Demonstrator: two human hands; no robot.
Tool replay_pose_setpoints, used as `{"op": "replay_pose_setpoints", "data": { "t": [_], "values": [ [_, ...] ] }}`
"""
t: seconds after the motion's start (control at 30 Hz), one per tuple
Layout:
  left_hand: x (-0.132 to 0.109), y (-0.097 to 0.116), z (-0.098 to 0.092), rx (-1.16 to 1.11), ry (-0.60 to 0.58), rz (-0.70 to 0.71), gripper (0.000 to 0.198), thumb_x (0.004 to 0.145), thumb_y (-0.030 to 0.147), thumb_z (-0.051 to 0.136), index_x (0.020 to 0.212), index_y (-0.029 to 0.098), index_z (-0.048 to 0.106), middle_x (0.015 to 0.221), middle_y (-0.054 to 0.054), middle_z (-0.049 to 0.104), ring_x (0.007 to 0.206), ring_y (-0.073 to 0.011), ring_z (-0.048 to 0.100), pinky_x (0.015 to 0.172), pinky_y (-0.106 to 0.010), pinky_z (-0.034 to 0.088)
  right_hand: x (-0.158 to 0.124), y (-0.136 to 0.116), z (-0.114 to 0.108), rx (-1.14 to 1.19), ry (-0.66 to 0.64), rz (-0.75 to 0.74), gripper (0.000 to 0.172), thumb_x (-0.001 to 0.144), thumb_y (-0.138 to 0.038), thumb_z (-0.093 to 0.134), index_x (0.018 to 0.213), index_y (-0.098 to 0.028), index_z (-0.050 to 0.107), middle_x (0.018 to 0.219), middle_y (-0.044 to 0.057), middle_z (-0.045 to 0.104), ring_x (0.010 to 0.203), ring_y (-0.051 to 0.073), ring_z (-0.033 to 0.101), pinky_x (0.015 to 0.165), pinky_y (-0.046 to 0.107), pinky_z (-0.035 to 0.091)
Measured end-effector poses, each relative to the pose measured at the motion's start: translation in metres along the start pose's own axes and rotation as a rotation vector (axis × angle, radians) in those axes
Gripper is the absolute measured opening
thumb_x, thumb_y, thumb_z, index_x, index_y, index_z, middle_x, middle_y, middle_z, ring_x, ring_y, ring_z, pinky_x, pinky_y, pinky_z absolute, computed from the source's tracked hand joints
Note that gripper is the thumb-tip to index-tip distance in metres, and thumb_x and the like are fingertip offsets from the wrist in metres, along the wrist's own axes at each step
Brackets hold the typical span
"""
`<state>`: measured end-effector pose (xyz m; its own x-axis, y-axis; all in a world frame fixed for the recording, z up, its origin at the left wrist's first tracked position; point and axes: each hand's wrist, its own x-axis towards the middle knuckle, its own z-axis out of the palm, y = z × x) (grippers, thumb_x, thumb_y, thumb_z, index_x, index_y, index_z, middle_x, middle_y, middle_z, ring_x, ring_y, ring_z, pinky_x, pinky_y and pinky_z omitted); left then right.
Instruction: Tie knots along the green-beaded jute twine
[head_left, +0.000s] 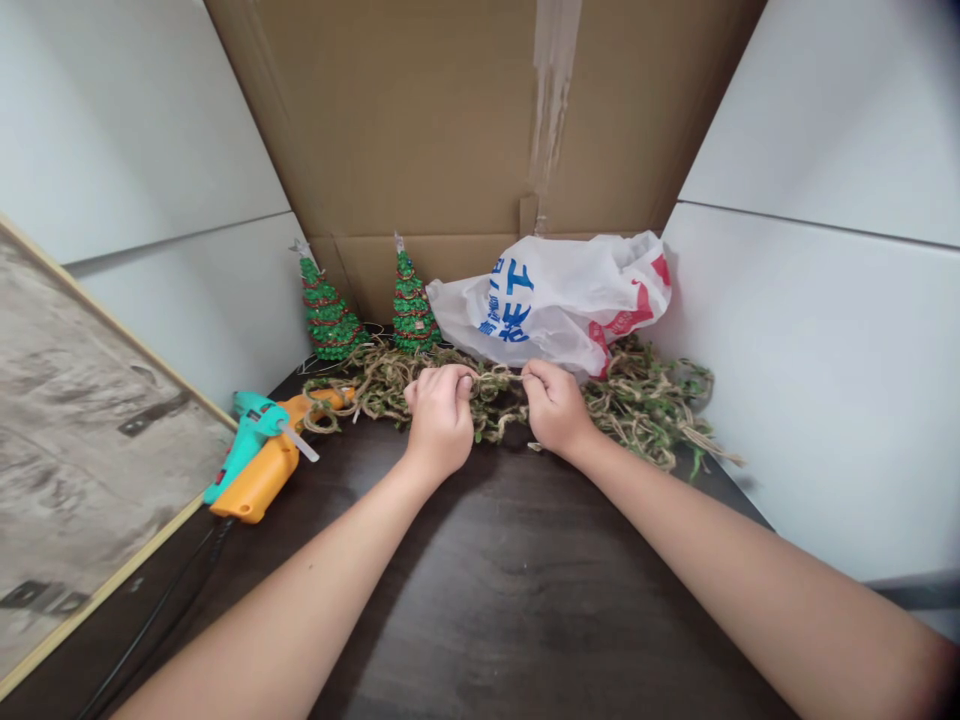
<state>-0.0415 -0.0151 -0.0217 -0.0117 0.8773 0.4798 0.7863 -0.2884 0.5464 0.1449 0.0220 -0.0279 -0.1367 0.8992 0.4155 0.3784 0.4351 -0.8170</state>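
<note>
A tangled heap of brown twine with green leaves (649,400) stretches across the back of the dark table. My left hand (441,412) is closed on a piece of this leafy twine, at the heap's front edge. Just to its right, my right hand (553,405) pinches the twine too, and a short length spans the gap between the two hands. Behind the hands, a white plastic bag (562,290) with blue and red print lies on the heap.
Two small green trees (330,315) with red trim stand at the back left. Left of the heap lie a teal glue gun (244,450) and an orange tool (262,480) with black cables. A wood-framed panel (90,440) leans at far left. Cardboard (420,120) rises behind.
</note>
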Motion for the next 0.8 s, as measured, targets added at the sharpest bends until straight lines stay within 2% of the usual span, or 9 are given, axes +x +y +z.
{"op": "replay_pose_setpoints", "data": {
  "t": [0.13, 0.23, 0.33, 0.43, 0.53, 0.6, 0.7, 0.73, 0.8],
  "values": [
    [0.0006, 0.0005, -0.0004, -0.008, 0.031, -0.015, 0.023, 0.107, 0.024, 0.048, 0.105, 0.024, 0.072, 0.105, -0.010, 0.080, 0.103, -0.0305, 0.066, 0.091, -0.046, 0.041, 0.0000, 0.0005, -0.0003, 0.003, -0.002, -0.005, 0.028, 0.091, -0.031, 0.045, 0.064, -0.027, 0.037, 0.063, 0.001, 0.049, 0.066, 0.019, 0.048, 0.067, 0.035, 0.033],
    [0.0012, 0.0007, -0.0010, -0.012, 0.022, -0.026, 0.024, 0.107, 0.025, 0.048, 0.104, 0.024, 0.072, 0.105, -0.009, 0.080, 0.104, -0.0302, 0.066, 0.092, -0.046, 0.041, -0.0002, 0.0003, -0.0007, 0.021, -0.014, -0.005, 0.027, 0.093, -0.034, 0.047, 0.068, -0.026, 0.045, 0.065, 0.001, 0.054, 0.067, 0.019, 0.052, 0.068, 0.035, 0.038],
    [0.0018, 0.0004, -0.0013, -0.027, 0.020, -0.031, 0.023, 0.107, 0.026, 0.048, 0.104, 0.024, 0.071, 0.106, -0.009, 0.081, 0.105, -0.0301, 0.068, 0.094, -0.046, 0.042, -0.0018, 0.0006, 0.0006, 0.050, -0.042, -0.025, 0.019, 0.097, -0.038, 0.056, 0.089, -0.023, 0.066, 0.082, 0.004, 0.069, 0.075, 0.021, 0.061, 0.075, 0.036, 0.047],
    [0.0023, -0.0001, -0.0014, -0.047, 0.010, -0.017, 0.023, 0.107, 0.026, 0.049, 0.104, 0.024, 0.071, 0.105, -0.009, 0.081, 0.104, -0.0300, 0.069, 0.095, -0.047, 0.043, -0.0040, 0.0031, 0.0037, 0.027, -0.070, -0.097, 0.021, 0.095, -0.038, 0.066, 0.108, -0.023, 0.075, 0.092, 0.005, 0.071, 0.083, 0.023, 0.064, 0.082, 0.038, 0.052],
    [0.0017, 0.0006, -0.0012, -0.045, -0.038, -0.020, 0.023, 0.108, 0.025, 0.049, 0.103, 0.025, 0.071, 0.104, -0.008, 0.081, 0.104, -0.0295, 0.068, 0.097, -0.047, 0.042, -0.0050, 0.0068, 0.0063, 0.012, -0.108, -0.139, 0.019, 0.098, -0.038, 0.066, 0.105, -0.023, 0.076, 0.092, 0.006, 0.070, 0.085, 0.023, 0.065, 0.082, 0.038, 0.052],
    [0.0003, 0.0023, -0.0012, -0.013, -0.011, -0.011, 0.020, 0.106, 0.024, 0.051, 0.107, 0.024, 0.071, 0.108, -0.008, 0.080, 0.109, -0.0307, 0.067, 0.098, -0.048, 0.041, -0.0047, 0.0086, 0.0068, 0.018, -0.110, -0.141, 0.019, 0.101, -0.037, 0.062, 0.103, -0.023, 0.075, 0.094, 0.007, 0.070, 0.087, 0.023, 0.065, 0.083, 0.038, 0.053],
    [-0.0027, 0.0059, -0.0019, 0.080, 0.149, 0.062, 0.020, 0.101, 0.024, 0.060, 0.117, 0.022, 0.071, 0.122, -0.014, 0.076, 0.117, -0.0341, 0.062, 0.099, -0.049, 0.042, -0.0032, 0.0094, 0.0065, 0.009, -0.091, -0.132, 0.018, 0.103, -0.036, 0.059, 0.102, -0.023, 0.072, 0.094, 0.007, 0.069, 0.089, 0.024, 0.064, 0.086, 0.039, 0.053],
    [-0.0036, 0.0069, -0.0022, 0.099, 0.160, 0.110, 0.019, 0.100, 0.024, 0.062, 0.116, 0.022, 0.071, 0.122, -0.014, 0.075, 0.115, -0.0338, 0.062, 0.097, -0.048, 0.042, -0.0028, 0.0092, 0.0063, 0.005, -0.086, -0.125, 0.018, 0.103, -0.037, 0.059, 0.101, -0.023, 0.071, 0.093, 0.007, 0.069, 0.089, 0.024, 0.064, 0.085, 0.039, 0.053],
    [-0.0045, 0.0077, -0.0027, 0.096, 0.068, 0.213, 0.012, 0.102, 0.025, 0.062, 0.107, 0.022, 0.072, 0.109, -0.011, 0.077, 0.107, -0.0309, 0.065, 0.093, -0.046, 0.042, -0.0024, 0.0086, 0.0061, 0.010, -0.088, -0.113, 0.019, 0.103, -0.039, 0.060, 0.101, -0.023, 0.071, 0.094, 0.008, 0.071, 0.090, 0.025, 0.065, 0.085, 0.039, 0.053]
  ]
}}
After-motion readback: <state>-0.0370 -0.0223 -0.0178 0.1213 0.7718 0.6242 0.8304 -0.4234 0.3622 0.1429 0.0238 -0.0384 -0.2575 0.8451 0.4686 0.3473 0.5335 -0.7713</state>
